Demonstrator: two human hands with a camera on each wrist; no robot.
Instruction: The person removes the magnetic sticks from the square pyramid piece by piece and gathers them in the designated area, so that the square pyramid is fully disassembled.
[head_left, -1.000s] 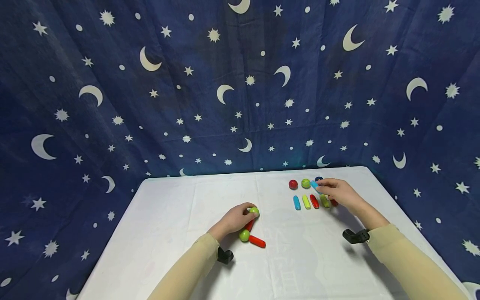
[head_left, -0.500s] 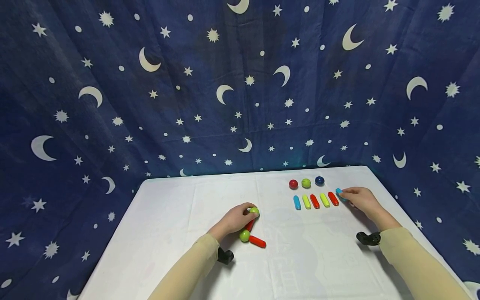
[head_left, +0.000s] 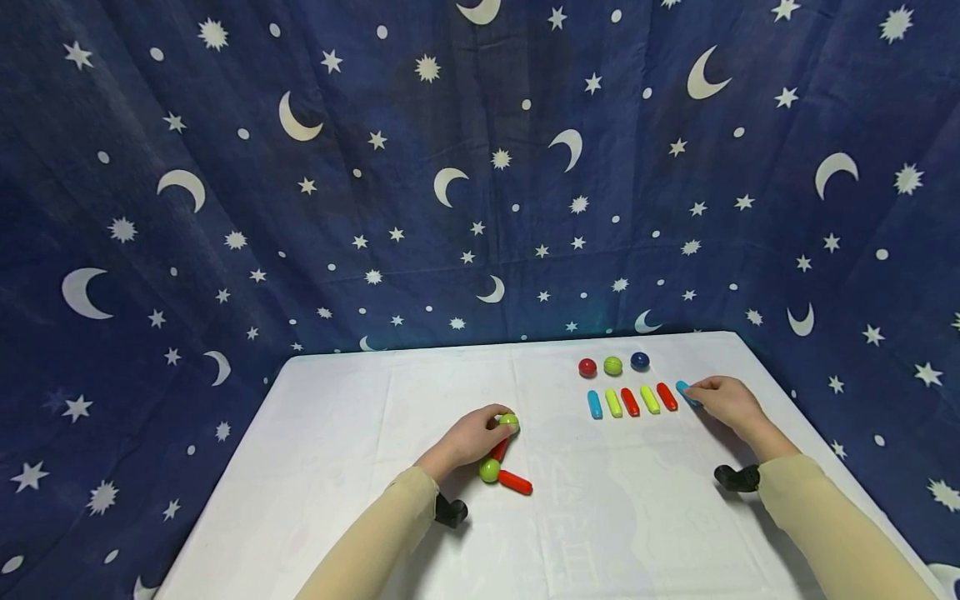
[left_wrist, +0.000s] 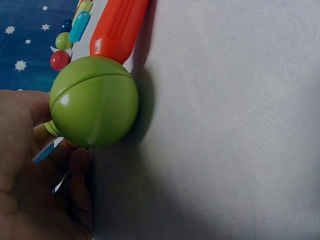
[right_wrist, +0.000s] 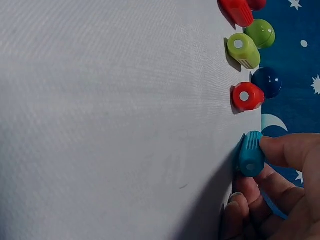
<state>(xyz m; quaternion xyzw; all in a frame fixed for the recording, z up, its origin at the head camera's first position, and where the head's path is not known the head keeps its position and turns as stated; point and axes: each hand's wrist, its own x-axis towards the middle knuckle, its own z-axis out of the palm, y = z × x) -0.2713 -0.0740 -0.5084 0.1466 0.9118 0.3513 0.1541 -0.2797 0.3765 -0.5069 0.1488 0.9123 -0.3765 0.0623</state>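
My left hand (head_left: 474, 435) grips a green ball (head_left: 508, 421) at the upper end of a small joined piece. From that ball a red rod (head_left: 499, 450) runs down to a second green ball (head_left: 489, 471), and another red rod (head_left: 514, 482) points right from there. In the left wrist view the second ball fills much of the picture, and the gripped one is mostly hidden. At the right end of a row of rods, my right hand (head_left: 726, 402) pinches a light blue rod (right_wrist: 251, 155) between thumb and fingers, low at the table.
On the white table (head_left: 360, 467) the row holds a blue rod (head_left: 595, 405), yellow-green rods (head_left: 649, 400) and red rods (head_left: 667, 397). Behind it sit a red ball (head_left: 587, 367), a green ball (head_left: 612, 366) and a dark blue ball (head_left: 640, 361). A starry curtain (head_left: 480, 167) hangs around the table.
My right hand has carried the light blue rod from near the dark blue ball rightward to the row's right end, turning it more in line with the row. The left hand stays still.
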